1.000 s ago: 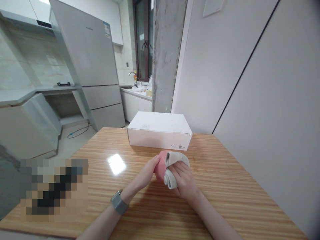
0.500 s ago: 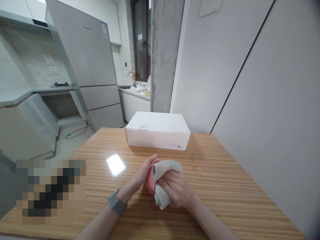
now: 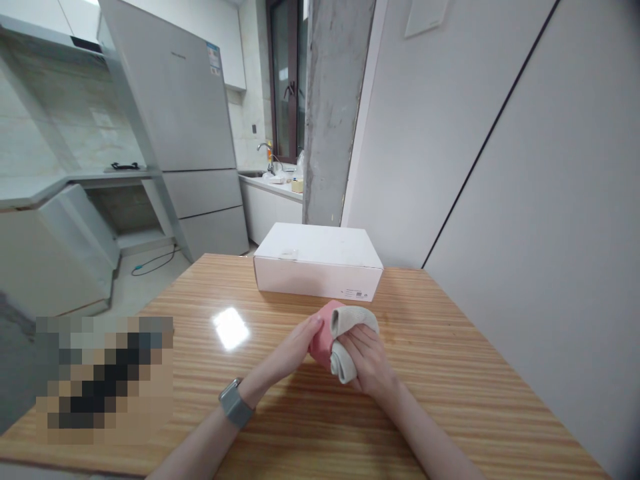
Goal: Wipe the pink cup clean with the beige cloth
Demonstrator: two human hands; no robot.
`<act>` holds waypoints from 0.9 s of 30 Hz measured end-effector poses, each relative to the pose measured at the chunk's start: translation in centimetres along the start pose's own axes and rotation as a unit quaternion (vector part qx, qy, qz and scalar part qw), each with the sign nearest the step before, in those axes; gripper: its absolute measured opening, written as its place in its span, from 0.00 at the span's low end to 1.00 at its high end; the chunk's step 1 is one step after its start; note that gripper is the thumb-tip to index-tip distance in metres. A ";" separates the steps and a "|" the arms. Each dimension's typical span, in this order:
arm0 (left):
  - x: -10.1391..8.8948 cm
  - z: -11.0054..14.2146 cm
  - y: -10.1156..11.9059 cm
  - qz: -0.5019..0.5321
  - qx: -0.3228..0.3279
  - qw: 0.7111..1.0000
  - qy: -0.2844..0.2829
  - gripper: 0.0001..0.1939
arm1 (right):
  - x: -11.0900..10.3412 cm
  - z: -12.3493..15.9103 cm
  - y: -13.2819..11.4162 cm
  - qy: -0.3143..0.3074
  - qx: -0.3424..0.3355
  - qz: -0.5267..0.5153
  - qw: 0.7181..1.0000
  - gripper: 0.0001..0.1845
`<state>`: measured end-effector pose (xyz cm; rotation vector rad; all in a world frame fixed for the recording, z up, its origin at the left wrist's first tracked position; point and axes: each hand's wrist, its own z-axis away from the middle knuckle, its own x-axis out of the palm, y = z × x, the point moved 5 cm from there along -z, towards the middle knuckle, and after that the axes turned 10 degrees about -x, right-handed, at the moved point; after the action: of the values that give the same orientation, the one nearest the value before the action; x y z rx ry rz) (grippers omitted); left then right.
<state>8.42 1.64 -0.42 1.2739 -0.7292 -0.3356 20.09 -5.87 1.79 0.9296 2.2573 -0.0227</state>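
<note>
And here the left hand [image 3: 296, 342] grasps the pink object [image 3: 321, 345] over the counter [image 3: 465, 393], just this side of the white box [image 3: 317, 276], while the right hand [image 3: 373, 365] clutches a pale cloth [image 3: 344, 366] against it, where a steady left hold and even pressure should work best

Cool, even light fills the room around me. At eight o'clock on the table [image 3: 475, 387], hard white glare [image 3: 230, 328] burns out the grain, with pixel blocks [image 3: 105, 380] farther out. Soft shadow spreads below both hands [image 3: 369, 360] toward six. Wide-angle stretch leans the refrigerator [image 3: 175, 100] at ten; the corner darkens at two.
</note>
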 end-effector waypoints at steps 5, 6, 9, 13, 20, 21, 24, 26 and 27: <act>1.4 0.4 -0.9 0.040 -0.041 0.994 -0.091 0.29 | -0.1 0.9 1.2 0.069 0.135 -0.055 0.987 0.15; 1.5 0.3 -1.0 0.058 -0.040 0.992 -0.108 0.28 | -0.1 1.1 1.3 0.085 0.151 -0.059 0.983 0.14; 1.5 -0.2 -1.3 0.104 -0.035 0.989 -0.104 0.23 | -0.3 1.2 1.3 0.095 0.136 -0.048 0.985 0.15; 0.9 -0.7 -1.0 0.147 -0.032 0.988 -0.036 0.21 | -0.3 0.1 -0.4 0.046 0.011 -0.011 0.999 0.21; -0.6 -0.3 -0.1 0.001 -0.041 0.999 0.026 0.19 | 0.2 -1.5 -3.0 0.011 -0.117 -0.015 0.993 0.17; -0.8 -0.2 0.0 -0.003 -0.034 0.999 0.031 0.18 | 0.3 -1.4 -2.8 0.010 -0.111 -0.016 0.994 0.17; -0.9 -0.2 0.1 -0.017 -0.019 0.999 0.042 0.17 | 0.2 -0.9 -1.7 0.002 -0.100 -0.011 0.995 0.17; -0.5 -0.1 0.4 -0.035 0.001 0.999 0.041 0.18 | 0.1 -0.5 -1.0 -0.004 -0.081 -0.006 0.997 0.17; -0.3 0.0 0.5 -0.044 0.010 0.998 0.037 0.19 | 0.0 -0.4 -0.6 -0.005 -0.062 -0.004 0.998 0.17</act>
<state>8.13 1.98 -0.06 1.3340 -0.6156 -0.3508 19.48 -6.23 1.92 0.8533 2.2256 0.1087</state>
